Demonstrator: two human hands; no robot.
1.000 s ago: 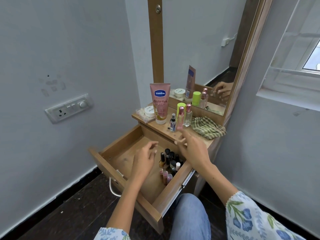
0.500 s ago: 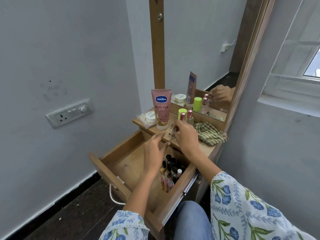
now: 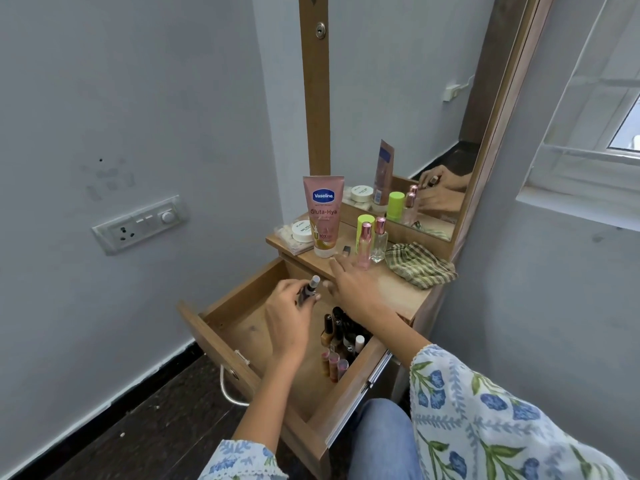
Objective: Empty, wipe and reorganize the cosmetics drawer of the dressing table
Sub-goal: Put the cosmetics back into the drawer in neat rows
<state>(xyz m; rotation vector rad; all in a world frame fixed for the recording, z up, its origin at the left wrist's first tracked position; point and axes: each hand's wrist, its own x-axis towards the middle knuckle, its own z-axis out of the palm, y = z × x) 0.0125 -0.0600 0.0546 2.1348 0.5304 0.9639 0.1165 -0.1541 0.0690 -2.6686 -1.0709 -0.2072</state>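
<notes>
Since earlier: small spray bottle (image 3: 309,289) lifted off desk (image 3: 398,292), now pinched in left hand (image 3: 289,315) above open drawer (image 3: 242,327); right hand (image 3: 353,289) open, empty. Tube (image 3: 324,216) reads "Vaseline Gluta-Hya".

Light: soft daylight, evenly bright, from window (image 3: 620,126) at right
Shadows: faint, diffuse; darker inside drawer (image 3: 239,327) and on floor (image 3: 145,424)
Glare: slight sheen on desk (image 3: 398,289)
Blur: mild on hands (image 3: 349,289), fingertips smeared
Distortion: wide-angle bending of wall and mirror (image 3: 433,98) edges
Focus: centre sharp, corners soft
</notes>
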